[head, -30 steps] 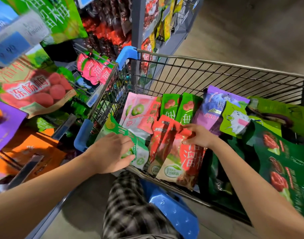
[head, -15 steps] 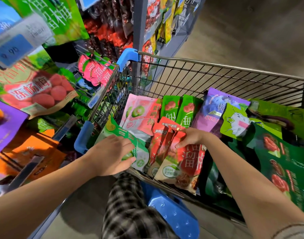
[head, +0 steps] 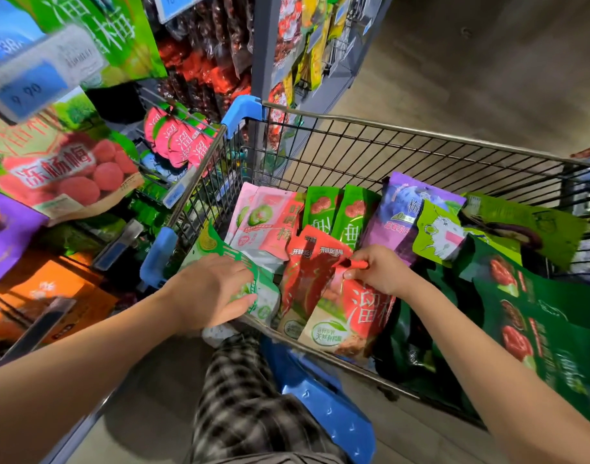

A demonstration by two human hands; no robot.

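Shopping cart, seen from above, parked beside a snack shelf.

- We see the left hand palm down at the cart's near left corner. Its fingers and thumb curl round a green-and-white pouch, which leans against the near wall.
- The right hand pinches the crumpled top edge of a red pouch between thumb and fingers. The pouch stands upright against the near wall, mid-cart, touching two narrower red pouches on its left.
- Behind these we count pink pouches, two green pouches, a purple pouch and a lime pouch.
- Dark green pouches fill the right end.
- Checked trousers and a blue seat flap show below the cart.
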